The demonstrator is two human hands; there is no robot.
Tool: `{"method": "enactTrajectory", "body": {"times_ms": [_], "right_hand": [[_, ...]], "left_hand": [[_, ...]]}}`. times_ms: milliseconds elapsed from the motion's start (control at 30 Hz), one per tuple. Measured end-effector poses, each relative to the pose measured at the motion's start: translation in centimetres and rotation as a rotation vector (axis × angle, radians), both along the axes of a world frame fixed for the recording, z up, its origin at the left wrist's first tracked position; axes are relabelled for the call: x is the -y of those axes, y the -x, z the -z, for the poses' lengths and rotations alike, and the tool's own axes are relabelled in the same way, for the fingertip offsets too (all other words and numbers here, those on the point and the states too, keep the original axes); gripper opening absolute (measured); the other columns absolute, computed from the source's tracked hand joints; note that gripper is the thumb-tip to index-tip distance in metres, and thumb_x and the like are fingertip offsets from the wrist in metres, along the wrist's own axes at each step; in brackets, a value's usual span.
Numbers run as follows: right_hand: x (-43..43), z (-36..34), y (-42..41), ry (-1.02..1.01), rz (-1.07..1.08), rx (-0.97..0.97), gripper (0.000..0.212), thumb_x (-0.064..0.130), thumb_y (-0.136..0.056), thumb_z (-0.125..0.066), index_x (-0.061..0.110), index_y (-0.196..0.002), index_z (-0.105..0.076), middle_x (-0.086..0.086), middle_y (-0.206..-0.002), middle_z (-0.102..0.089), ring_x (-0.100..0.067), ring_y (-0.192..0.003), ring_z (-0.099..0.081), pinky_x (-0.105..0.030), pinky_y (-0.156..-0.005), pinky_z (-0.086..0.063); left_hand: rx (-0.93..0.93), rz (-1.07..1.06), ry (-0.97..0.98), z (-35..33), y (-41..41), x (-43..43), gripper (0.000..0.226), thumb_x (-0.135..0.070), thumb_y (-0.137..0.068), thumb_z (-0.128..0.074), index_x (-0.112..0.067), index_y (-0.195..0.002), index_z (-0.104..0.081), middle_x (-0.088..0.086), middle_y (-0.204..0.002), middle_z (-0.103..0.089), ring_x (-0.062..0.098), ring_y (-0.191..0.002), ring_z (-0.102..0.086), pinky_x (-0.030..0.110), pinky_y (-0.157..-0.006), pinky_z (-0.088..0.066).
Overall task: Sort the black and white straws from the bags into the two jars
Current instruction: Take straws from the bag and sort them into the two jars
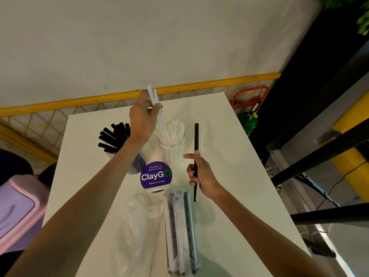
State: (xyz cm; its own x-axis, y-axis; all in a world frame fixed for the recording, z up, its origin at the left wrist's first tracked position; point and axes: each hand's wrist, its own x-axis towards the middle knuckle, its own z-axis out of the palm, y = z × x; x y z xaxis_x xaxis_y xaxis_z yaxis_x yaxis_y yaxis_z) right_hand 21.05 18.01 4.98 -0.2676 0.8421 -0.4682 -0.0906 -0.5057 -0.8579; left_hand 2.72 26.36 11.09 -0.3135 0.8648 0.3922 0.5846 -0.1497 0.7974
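Above the clear jar (172,150), left hand (142,119) pinches thin white straws (153,96).

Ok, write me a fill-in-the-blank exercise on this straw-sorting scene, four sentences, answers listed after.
1. The left hand grips the raised straws, whose colour is ____.
2. The right hand grips ____ upright straws, one black and one white.
3. The left jar holds only ____ straws.
4. In large letters, the purple label reads ____.

Missing words: white; two; black; ClayGo.
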Motion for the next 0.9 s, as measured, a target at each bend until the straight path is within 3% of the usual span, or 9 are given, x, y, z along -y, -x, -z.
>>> {"method": "enactTrajectory", "body": {"times_ms": [100,233,333,400,467,600,700,767,900], "right_hand": [[-0.1,-0.1,0.2,0.006,-0.021,-0.001,0.039,0.045,-0.100,-0.027,0.022,-0.099,-0.058,0.002,-0.048,-0.041,-0.004,-0.035,-0.031,-0.014,-0.039,-0.031],[-0.1,-0.1,0.4,0.019,-0.040,-0.017,0.039,0.046,-0.099,-0.028,0.022,-0.100,-0.059,0.005,-0.044,-0.039,-0.004,-0.035,-0.028,-0.014,-0.038,-0.026],[-0.2,-0.1,0.5,0.025,-0.047,-0.018,0.040,0.047,-0.099,-0.027,0.023,-0.101,-0.059,0.006,-0.043,-0.038,-0.004,-0.034,-0.026,-0.014,-0.037,-0.025],[-0.1,-0.1,0.6,0.026,-0.053,-0.016,0.039,0.047,-0.099,-0.027,0.023,-0.101,-0.058,0.007,-0.043,-0.038,-0.004,-0.034,-0.026,-0.014,-0.036,-0.025],[-0.1,-0.1,0.8,0.027,-0.057,-0.017,0.039,0.046,-0.099,-0.027,0.023,-0.101,-0.058,0.007,-0.043,-0.039,-0.003,-0.034,-0.027,-0.014,-0.036,-0.025],[-0.1,-0.1,0.9,0.027,-0.064,-0.015,0.039,0.047,-0.099,-0.027,0.024,-0.100,-0.058,0.007,-0.043,-0.039,-0.003,-0.034,-0.027,-0.014,-0.036,-0.025],[-0.1,-0.2,1.0,0.032,-0.063,-0.022,0.040,0.047,-0.099,-0.026,0.024,-0.100,-0.059,0.007,-0.043,-0.039,-0.003,-0.034,-0.027,-0.014,-0.036,-0.026],[-0.1,-0.2,1.1,0.038,-0.063,-0.031,0.040,0.047,-0.099,-0.026,0.023,-0.100,-0.059,0.006,-0.044,-0.038,-0.003,-0.034,-0.027,-0.014,-0.036,-0.025],[0.1,-0.2,1.3,0.046,-0.069,-0.050,0.041,0.047,-0.099,-0.026,0.022,-0.101,-0.059,0.007,-0.043,-0.038,-0.003,-0.034,-0.026,-0.015,-0.035,-0.025]], "left_hand": [[-0.136,0.068,-0.033,1.1,-0.4,0.7,0.055,-0.014,-0.094,-0.053,-0.011,-0.142,-0.028,0.008,-0.082,-0.068,0.010,-0.054,-0.058,0.010,-0.052,-0.043],[-0.239,0.111,0.015,2.6,-0.8,1.7,0.066,-0.016,-0.096,-0.047,-0.021,-0.148,-0.007,0.017,-0.071,-0.062,0.021,-0.049,-0.052,0.030,-0.045,-0.046],[-0.299,0.131,0.043,3.3,-1.3,2.4,0.061,-0.012,-0.096,-0.047,-0.026,-0.144,-0.014,0.019,-0.090,-0.065,0.008,-0.049,-0.045,0.016,-0.048,-0.035],[-0.310,0.149,0.044,3.7,-1.7,2.9,0.052,-0.011,-0.096,-0.047,-0.020,-0.143,-0.027,0.023,-0.107,-0.063,0.012,-0.056,-0.053,0.018,-0.057,-0.042],[-0.306,0.128,0.056,4.4,-1.8,3.2,0.041,-0.011,-0.096,-0.047,-0.012,-0.137,-0.041,0.020,-0.108,-0.064,0.026,-0.071,-0.063,0.026,-0.063,-0.047],[-0.403,0.190,0.085,6.9,-1.4,3.8,0.030,-0.006,-0.094,-0.047,-0.002,-0.121,-0.058,0.016,-0.116,-0.064,0.032,-0.095,-0.066,0.043,-0.078,-0.056],[-0.475,0.208,0.157,8.0,-1.1,4.3,0.036,-0.010,-0.096,-0.044,-0.002,-0.130,-0.050,0.015,-0.133,-0.053,0.031,-0.117,-0.055,0.046,-0.092,-0.051],[-0.506,0.206,0.178,7.8,-1.3,4.7,0.044,-0.023,-0.099,-0.033,-0.004,-0.139,-0.039,0.014,-0.143,-0.041,0.029,-0.131,-0.042,0.036,-0.103,-0.037],[-0.613,0.254,0.180,7.7,-1.6,5.1,0.059,-0.038,-0.099,-0.014,0.000,-0.140,-0.034,0.017,-0.146,-0.037,0.029,-0.136,-0.033,0.038,-0.111,-0.021]]}}
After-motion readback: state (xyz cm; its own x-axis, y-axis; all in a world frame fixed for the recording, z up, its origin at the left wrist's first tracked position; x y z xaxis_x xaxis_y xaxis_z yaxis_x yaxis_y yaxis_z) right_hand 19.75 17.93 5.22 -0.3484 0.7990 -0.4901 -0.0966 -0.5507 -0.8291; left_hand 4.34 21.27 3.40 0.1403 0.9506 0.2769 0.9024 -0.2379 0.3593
